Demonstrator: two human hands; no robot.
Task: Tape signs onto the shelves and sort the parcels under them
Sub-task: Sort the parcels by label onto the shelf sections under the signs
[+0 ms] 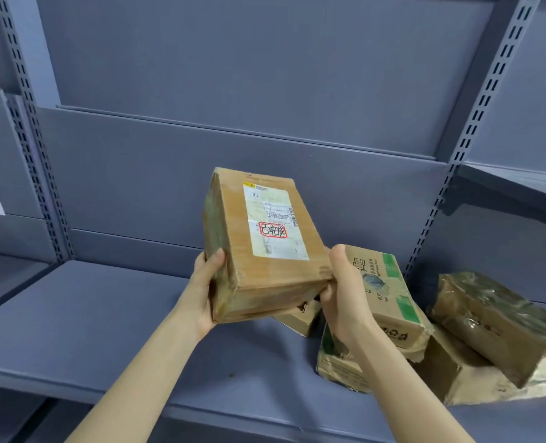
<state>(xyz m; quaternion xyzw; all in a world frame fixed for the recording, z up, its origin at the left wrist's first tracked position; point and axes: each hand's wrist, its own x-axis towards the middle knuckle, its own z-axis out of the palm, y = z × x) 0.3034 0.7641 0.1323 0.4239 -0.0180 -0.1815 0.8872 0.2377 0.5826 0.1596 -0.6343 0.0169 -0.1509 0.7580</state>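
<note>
**Sorting under way, no sign in view**

The left thumb [216, 259] and right thumb [337, 259] press on the front face of a brown cardboard parcel [265, 270]. The other fingers are hidden behind it. The left hand [205, 292] grips its left edge and the right hand [345, 298] its lower right corner, holding it tilted at centre frame above the grey-blue metal shelf [105, 314]. Its white shipping label [275, 219] with a red-ringed mark faces the camera. At lower right a green-printed cardboard box [390, 295] and a shiny tape-wrapped parcel [502, 324] lean in a loose heap with others. No taped sign shows, so that step cannot be judged; the sorting looks far from finished, with this parcel unplaced and the heap left to sort
</note>
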